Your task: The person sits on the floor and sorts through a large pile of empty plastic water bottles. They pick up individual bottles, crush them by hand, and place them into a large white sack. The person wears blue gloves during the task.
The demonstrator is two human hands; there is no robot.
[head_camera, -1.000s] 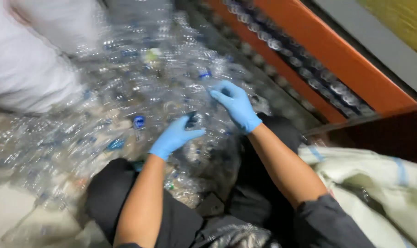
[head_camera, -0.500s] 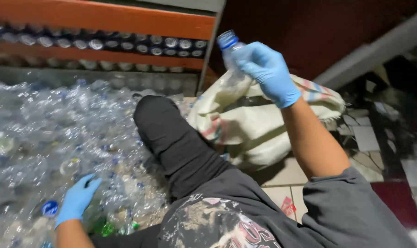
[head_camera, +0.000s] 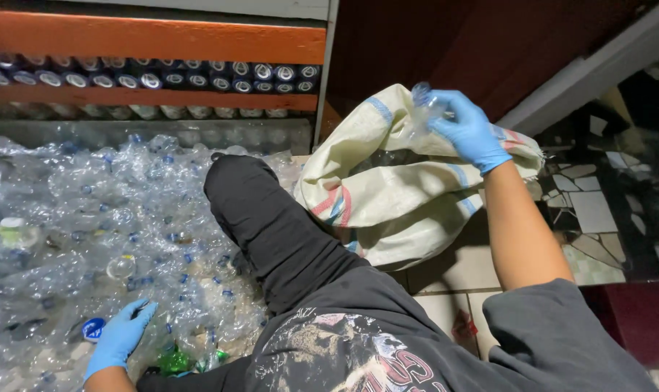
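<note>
Bottle [head_camera: 422, 109], a clear crushed one with a blue cap, sits in the right hand [head_camera: 469, 131], whose gloved fingers are closed around it right at the open mouth of the sack [head_camera: 387, 196]. Half a second ago that hand held the bottle higher, up against the dark wall above the sack; now it has come down so the bottle is just over the opening. The sack, white with blue and red stripes, lies slumped on the tiled floor [head_camera: 591, 210] beside the person's bent knee [head_camera: 250, 196].

Left hand [head_camera: 123, 335], also in a blue glove, rests with fingers spread and loose on the pile of flattened bottles [head_camera: 90, 218], gripping nothing, much where it was before. A blue cap [head_camera: 93, 329] lies just beside its fingers, and a green bottle [head_camera: 175, 359] is near the wrist.

Behind the pile, a row of cans [head_camera: 162, 78] runs between orange boards [head_camera: 155, 40], as in the earlier view.
</note>
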